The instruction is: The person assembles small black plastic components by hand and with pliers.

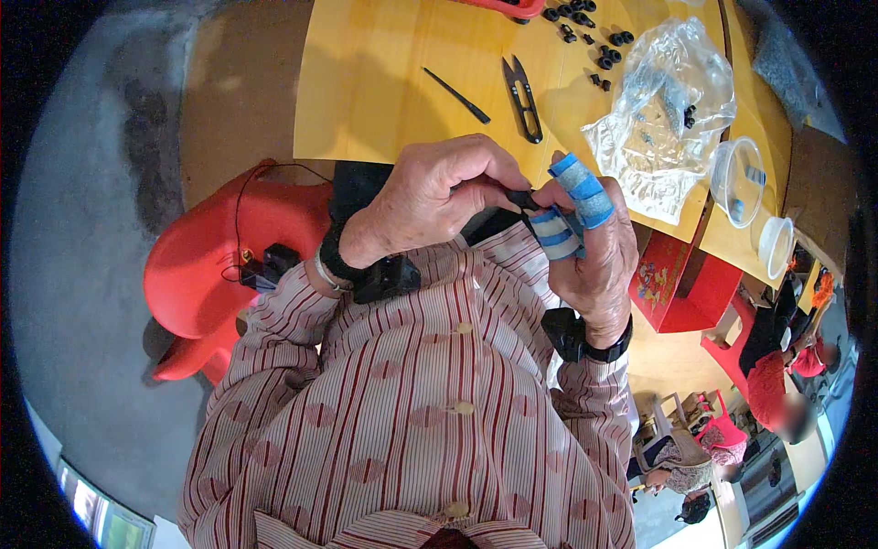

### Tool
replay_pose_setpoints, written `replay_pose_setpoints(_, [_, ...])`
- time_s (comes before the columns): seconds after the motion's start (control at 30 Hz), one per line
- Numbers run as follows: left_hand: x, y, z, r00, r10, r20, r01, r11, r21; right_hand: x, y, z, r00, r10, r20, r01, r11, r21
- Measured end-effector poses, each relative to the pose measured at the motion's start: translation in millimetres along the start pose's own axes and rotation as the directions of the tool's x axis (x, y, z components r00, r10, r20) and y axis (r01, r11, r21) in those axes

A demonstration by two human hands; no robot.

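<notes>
Small black part [519,198], pinched between hands

The person wears a button-front shirt [412,421] in pale cloth with thin dark red stripes and rows of reddish oval spots; its pale round buttons run down the middle. The sleeves reach the wrists. A black band with a boxy black unit [384,274] sits on the left wrist, beside what looks like a thin pale bangle. The right wrist carries a similar black band [585,337]. Blue and white tape [572,201] wraps two fingers of the right hand [594,247].
</notes>
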State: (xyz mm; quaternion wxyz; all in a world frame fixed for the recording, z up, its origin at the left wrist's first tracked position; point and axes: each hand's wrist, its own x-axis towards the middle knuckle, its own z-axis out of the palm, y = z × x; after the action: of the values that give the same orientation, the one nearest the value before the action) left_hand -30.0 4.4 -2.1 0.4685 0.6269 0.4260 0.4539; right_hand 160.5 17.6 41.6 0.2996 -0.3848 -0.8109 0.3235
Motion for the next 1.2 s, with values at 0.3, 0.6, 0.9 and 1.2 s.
replay_pose_setpoints(0.3, [0.4,0.7,2.3,1.000,-0.005,0.017,0.005,1.000,0.008,-1.6,-0.7,-1.0,0.998,0.054,0.023,-0.054,0.998,0.030])
replay_pose_setpoints(0.6, [-4.4,-5.1,9.6,0.997,0.065,-0.046,-0.066,0.998,-0.020,3.0,1.3,2.2,0.998,-0.058,0.008,0.058,0.997,-0.049])
replay_pose_setpoints(0.9, [-7.1,-5.1,16.4,0.992,0.094,-0.085,-0.093,0.996,0.015,1.1,-0.1,4.2,0.999,-0.029,-0.037,0.028,0.999,-0.031])
replay_pose_setpoints(1.2, [-10.5,-2.6,18.0,0.992,0.001,-0.125,-0.012,0.996,-0.088,-10.8,4.1,18.9,0.972,0.146,-0.182,-0.120,0.981,0.151])
